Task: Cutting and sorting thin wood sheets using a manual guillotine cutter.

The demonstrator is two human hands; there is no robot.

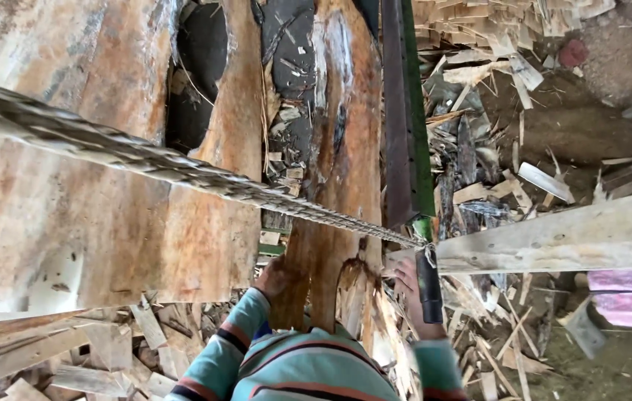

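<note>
The broad log [71,193], stripped of bark and streaked orange and grey, fills the left of the view, with a dark hollow [201,74] opening in it near the top. Beside it, toward the middle, stands the narrower slab [338,171], reaching from the top of the view down to the person's chest. The left hand [277,278] is pressed against the slab's lower left edge, fingers wrapped on the wood; the right hand [407,286] sits at the splintered right edge, near a dark handle [429,286], and whether it is closed on the wood, the handle or nothing I cannot tell.

The biggest risk, as I judge it, is the slab itself: it looks heavy and held only at its foot, so it could tip or slide and pin the hands against the log. Next, the twisted rope [182,171] runs taut across log and slab to the handle; if it slips or parts it could whip toward the right hand. The long steel bar [405,111], edged in green, lies just beside the slab and could catch fingers. The pale plank [553,241] to the right and the scrap-strewn floor [494,349] make poor footing. Smallest, the split edge [364,278] threatens splinters in bare skin
</note>
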